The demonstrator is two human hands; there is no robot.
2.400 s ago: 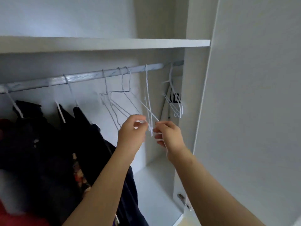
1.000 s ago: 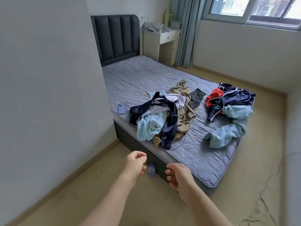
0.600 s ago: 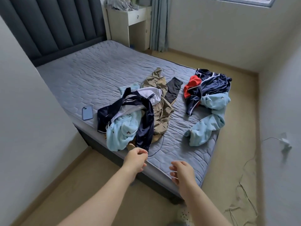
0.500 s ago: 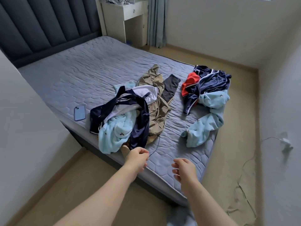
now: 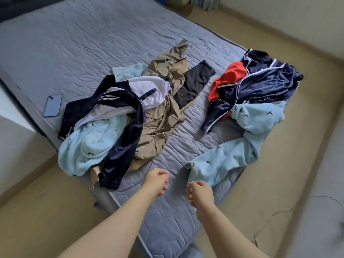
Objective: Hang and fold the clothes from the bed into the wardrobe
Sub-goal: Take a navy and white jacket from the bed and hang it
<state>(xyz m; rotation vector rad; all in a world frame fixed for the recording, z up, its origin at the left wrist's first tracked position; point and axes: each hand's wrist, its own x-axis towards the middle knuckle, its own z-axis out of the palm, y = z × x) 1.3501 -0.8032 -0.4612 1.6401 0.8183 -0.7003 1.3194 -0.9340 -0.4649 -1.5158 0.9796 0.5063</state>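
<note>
Two heaps of clothes (image 5: 119, 120) lie on the hexagon-quilted grey bed (image 5: 74, 43): fleecy pale-blue, shiny navy, crumpled khaki. Left hand (image 5: 156, 181) and right hand (image 5: 200, 192) hover near its edge, fingers curled, holding nothing.

Bare mattress (image 5: 186, 138) lane between left pile (image 5: 115, 127), right pile (image 5: 251, 108); phone (image 5: 53, 105) far left.

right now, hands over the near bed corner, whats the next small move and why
Probably reach the right hand a little forward and grip the near end of the light blue fleece on the right. That end lies alone on the mattress, closest to that hand, which appears to hold nothing, so it looks the easiest start.
</note>
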